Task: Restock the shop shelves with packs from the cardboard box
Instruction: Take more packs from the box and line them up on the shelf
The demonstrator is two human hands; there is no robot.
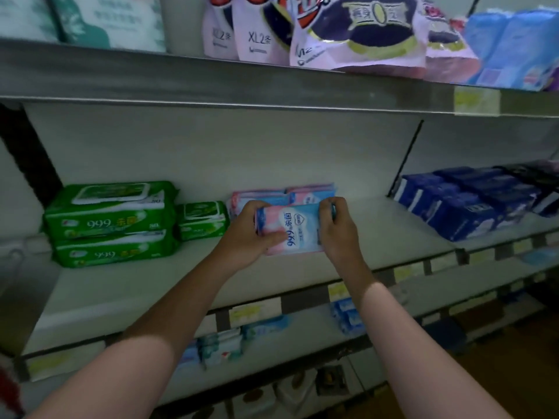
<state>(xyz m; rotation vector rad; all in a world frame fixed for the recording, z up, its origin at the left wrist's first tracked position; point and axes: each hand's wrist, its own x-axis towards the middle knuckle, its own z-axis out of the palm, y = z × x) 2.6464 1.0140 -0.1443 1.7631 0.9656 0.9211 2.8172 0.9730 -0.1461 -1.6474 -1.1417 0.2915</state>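
Both arms reached in over the middle shelf. Left hand gripped the left end of a pink-and-blue pack, thumb laid across its front. Right hand gripped the right end, fingers curled over the top edge. Pack was held flat-ish, label up, just above the shelf board; whether its lower edge touched the board could not be told.

Directly behind it, more pink-and-blue packs stood in a row near the back wall. To the left, two large green wipe packs stacked one on the other, a smaller green pack just beside them. To the right, past a thin divider, dark blue packs in rows.

Upper shelf carried pink pouches marked XL and light blue packs. Lower shelf showed small pale blue packs, somewhat blurred. Yellow price tags along the shelf edges.
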